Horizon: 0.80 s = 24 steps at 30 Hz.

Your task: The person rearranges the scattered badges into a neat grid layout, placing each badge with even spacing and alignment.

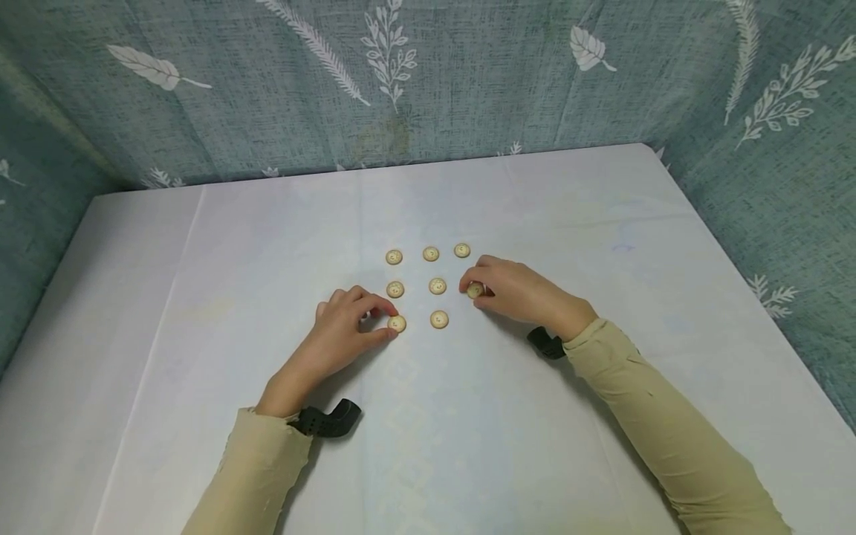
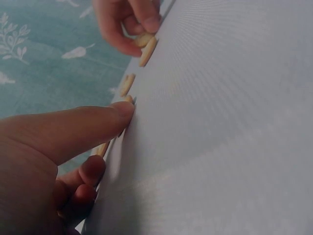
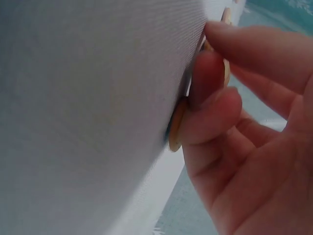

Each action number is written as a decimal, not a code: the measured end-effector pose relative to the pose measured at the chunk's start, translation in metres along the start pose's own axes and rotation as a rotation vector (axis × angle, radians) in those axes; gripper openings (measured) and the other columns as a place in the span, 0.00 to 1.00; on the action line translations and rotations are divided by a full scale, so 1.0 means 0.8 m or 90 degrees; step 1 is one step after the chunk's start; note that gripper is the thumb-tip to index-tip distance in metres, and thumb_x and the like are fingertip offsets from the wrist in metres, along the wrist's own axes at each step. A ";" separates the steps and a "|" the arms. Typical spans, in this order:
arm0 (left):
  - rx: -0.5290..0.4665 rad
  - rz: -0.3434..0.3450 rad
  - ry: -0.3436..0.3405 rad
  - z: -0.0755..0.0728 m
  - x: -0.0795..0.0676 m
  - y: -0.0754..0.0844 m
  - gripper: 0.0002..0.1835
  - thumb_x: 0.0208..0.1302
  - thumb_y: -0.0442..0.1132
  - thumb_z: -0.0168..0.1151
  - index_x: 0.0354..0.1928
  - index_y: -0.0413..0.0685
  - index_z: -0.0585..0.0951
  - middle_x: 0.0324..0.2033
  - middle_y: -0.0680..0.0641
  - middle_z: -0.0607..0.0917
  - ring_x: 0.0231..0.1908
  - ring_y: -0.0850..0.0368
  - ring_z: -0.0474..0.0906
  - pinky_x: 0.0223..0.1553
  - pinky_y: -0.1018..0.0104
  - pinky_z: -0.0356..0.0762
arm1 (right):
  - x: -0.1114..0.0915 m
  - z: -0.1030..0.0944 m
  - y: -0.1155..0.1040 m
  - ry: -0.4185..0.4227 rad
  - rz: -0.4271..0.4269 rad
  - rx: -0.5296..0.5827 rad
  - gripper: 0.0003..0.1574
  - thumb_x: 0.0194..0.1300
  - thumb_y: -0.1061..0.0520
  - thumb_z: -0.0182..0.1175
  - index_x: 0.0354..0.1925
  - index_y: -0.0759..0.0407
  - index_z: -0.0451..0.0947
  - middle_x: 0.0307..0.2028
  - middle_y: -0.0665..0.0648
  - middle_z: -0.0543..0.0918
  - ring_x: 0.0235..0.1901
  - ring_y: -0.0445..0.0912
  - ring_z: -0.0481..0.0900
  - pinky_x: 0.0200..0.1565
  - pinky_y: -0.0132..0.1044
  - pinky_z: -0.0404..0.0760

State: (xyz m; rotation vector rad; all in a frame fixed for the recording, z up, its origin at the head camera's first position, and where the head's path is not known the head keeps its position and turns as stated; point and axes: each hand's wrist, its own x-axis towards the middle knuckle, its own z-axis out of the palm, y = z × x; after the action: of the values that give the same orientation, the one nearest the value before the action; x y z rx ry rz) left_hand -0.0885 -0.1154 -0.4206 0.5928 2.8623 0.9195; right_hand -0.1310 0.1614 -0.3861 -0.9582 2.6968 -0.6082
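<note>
Several pale wooden buttons lie on the white-covered table in short rows, three of them in the far row, with a middle button (image 1: 438, 286) between the hands. My left hand (image 1: 328, 338) pinches the near-left button (image 1: 397, 323) by its edges between thumb and forefinger. In the left wrist view the thumb (image 2: 98, 125) covers most of that button. Over at the right end of the middle row, my right hand (image 1: 518, 290) holds another button (image 1: 475, 290) between thumb and fingertips. Beside the left hand's button lies a near-row button (image 1: 439, 319). The far-right button (image 1: 462, 250) sits just beyond the right fingers.
White cloth (image 1: 267, 245) covers the table. A teal curtain (image 1: 455, 74) with white leaf prints hangs along its far edge and both sides. Each wrist wears a black camera mount, the left one (image 1: 331, 418) close above the cloth.
</note>
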 end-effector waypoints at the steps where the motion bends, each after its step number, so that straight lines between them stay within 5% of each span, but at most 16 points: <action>1: 0.001 -0.001 -0.001 0.000 0.000 0.000 0.11 0.51 0.49 0.65 0.37 0.63 0.78 0.31 0.57 0.70 0.36 0.56 0.62 0.37 0.58 0.50 | 0.000 0.000 0.000 0.001 0.005 0.002 0.11 0.56 0.63 0.59 0.40 0.55 0.77 0.34 0.51 0.72 0.30 0.42 0.69 0.35 0.34 0.70; 14: -0.005 0.002 0.001 -0.001 0.000 0.001 0.11 0.51 0.50 0.65 0.37 0.63 0.78 0.31 0.57 0.70 0.37 0.57 0.62 0.37 0.57 0.50 | 0.001 -0.002 0.001 -0.004 0.044 0.006 0.17 0.58 0.62 0.58 0.48 0.53 0.76 0.46 0.54 0.69 0.34 0.43 0.72 0.38 0.36 0.71; 24: -0.007 0.001 -0.003 -0.002 -0.001 0.002 0.10 0.52 0.50 0.64 0.37 0.63 0.78 0.31 0.57 0.70 0.36 0.57 0.61 0.37 0.58 0.50 | 0.000 -0.001 0.003 0.004 0.016 -0.028 0.19 0.57 0.62 0.59 0.49 0.54 0.75 0.47 0.57 0.69 0.37 0.45 0.72 0.41 0.37 0.70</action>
State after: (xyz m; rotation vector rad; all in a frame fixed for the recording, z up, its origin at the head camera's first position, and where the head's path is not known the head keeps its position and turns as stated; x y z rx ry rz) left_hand -0.0877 -0.1155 -0.4189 0.5955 2.8504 0.9323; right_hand -0.1329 0.1636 -0.3864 -0.9341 2.7343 -0.5501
